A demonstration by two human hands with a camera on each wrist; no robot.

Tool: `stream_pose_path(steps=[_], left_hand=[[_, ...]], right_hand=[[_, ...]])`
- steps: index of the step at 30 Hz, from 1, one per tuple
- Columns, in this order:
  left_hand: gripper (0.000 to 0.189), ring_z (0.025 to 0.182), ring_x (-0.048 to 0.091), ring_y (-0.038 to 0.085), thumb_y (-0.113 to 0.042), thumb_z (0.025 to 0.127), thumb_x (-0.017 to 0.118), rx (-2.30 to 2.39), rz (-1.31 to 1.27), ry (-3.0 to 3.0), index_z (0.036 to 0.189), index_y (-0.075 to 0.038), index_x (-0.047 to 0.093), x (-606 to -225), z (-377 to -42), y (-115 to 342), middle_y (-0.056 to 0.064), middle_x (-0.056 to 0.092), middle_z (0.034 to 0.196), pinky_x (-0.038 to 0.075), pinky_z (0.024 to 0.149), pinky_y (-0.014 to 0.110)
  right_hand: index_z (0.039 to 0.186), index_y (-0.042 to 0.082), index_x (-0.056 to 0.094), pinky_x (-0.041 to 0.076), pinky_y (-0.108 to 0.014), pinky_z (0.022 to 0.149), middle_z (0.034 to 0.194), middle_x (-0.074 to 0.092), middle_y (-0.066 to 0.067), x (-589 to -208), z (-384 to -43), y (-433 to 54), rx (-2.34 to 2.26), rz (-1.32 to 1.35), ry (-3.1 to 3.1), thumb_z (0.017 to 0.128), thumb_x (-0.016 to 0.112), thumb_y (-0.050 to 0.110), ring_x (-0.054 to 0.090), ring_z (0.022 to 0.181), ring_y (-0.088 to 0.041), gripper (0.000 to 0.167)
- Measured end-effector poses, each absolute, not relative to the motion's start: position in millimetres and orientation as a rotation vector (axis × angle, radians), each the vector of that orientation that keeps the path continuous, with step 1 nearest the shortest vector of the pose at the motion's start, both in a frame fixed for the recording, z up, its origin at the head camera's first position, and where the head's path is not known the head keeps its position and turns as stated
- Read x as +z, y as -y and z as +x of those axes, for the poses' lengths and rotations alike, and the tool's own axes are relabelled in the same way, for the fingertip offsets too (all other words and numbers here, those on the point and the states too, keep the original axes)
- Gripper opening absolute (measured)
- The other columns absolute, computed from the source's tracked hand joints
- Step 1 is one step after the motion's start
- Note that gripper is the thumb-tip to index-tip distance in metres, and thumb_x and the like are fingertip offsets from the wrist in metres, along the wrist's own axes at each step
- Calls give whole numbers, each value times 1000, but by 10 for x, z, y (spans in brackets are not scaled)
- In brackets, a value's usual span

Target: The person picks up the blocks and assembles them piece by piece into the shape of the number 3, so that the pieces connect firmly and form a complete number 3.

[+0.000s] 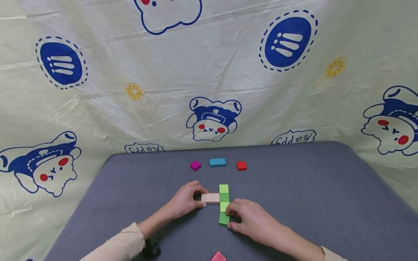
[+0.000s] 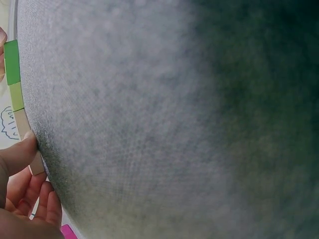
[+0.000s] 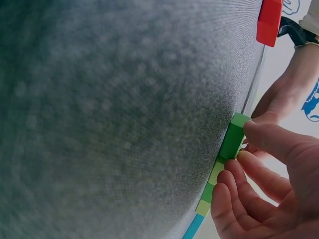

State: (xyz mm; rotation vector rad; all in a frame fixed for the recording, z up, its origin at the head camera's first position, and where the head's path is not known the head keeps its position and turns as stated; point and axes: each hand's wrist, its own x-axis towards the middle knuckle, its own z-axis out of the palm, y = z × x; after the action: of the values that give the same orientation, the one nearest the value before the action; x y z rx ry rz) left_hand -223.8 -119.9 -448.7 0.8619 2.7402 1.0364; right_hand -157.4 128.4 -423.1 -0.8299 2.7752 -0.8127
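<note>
In the head view, two green and two light green blocks form a column. A pale wooden block (image 1: 210, 198) lies crosswise, its right end meeting the column's upper part. My left hand (image 1: 187, 198) holds its left end between thumb and fingers, and the left wrist view shows the thumb on the pale block (image 2: 36, 164). My right hand (image 1: 253, 219) pinches the nearest green block (image 1: 224, 219), slightly askew to the light green block (image 1: 224, 206) above it. The right wrist view has my thumb and fingertips on this green block (image 3: 232, 139). Farther up sit a green block (image 1: 224, 197) and a light green block (image 1: 224, 188).
Behind the column, a magenta block (image 1: 195, 165), a blue block (image 1: 217, 162) and a red block (image 1: 241, 166) stand spaced apart. A pinkish-red block (image 1: 218, 256) shows at the near frame edge. A printed cloth (image 1: 209, 72) hangs behind the grey table (image 1: 310, 188).
</note>
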Motion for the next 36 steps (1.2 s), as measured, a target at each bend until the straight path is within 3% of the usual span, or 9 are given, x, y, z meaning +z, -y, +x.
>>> stream_pose_path(steps=[10,23,36], left_hand=[[26,89,52,14,-9,80,81,1053,865,-2752,104,-10,73,-4505,-2239,1193,-6,57,92,44,80,31],[24,89,52,15,-8,81,81,1058,855,-2739,104,-10,73,-4507,-2235,1199,-6,57,92,44,80,31],[26,91,53,15,-9,81,81,1068,879,-2743,105,-10,73,-4515,-2234,1206,-6,58,93,44,81,32]], right_hand=[[99,19,71,48,-29,69,88,59,12,-4141,-1635,-1337,-868,-816,-2851,82,80,22,55,79,-8,20],[108,18,70,47,-42,92,112,62,9,-4174,-1936,-1307,-812,-923,-2855,86,77,20,55,109,-14,23],[105,18,71,47,-43,92,114,62,6,-4239,-2067,-1262,-737,-964,-2793,88,75,19,55,110,-17,17]])
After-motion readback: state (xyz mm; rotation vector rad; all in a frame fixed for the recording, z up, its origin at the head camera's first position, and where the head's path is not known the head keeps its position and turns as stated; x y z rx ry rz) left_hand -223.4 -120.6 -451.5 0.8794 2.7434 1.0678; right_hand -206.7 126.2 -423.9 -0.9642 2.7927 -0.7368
